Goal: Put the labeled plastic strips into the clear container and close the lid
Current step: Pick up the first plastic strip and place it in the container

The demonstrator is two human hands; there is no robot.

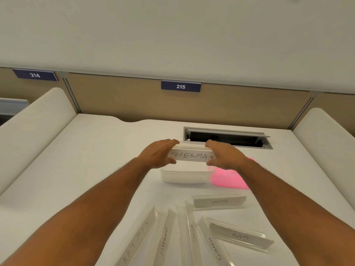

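Plainly, from the head view, both hands grip one strip by its ends: the left hand [159, 154] and the right hand [224, 155] pinch the SUPERMAN strip [191, 156] between fingers and thumb, holding it just above the far rim of the clear container [185, 175], which sits open on the desk [92, 169]. The strip's long axis runs left to right, across the container, with the lettered face turned toward the person and upright. It looks about as long as the container is wide, so it could catch on the rims and perch instead of dropping in; tilting one end down should help. The pink lid [229, 179] lies touching the container's right side. Six more strips wait nearer: BATMAN [136, 244], ELEPHANT [164, 240], BETA [193, 233], GIRAFFE [215, 248], GAMMA [240, 237], ALPHA [220, 202].
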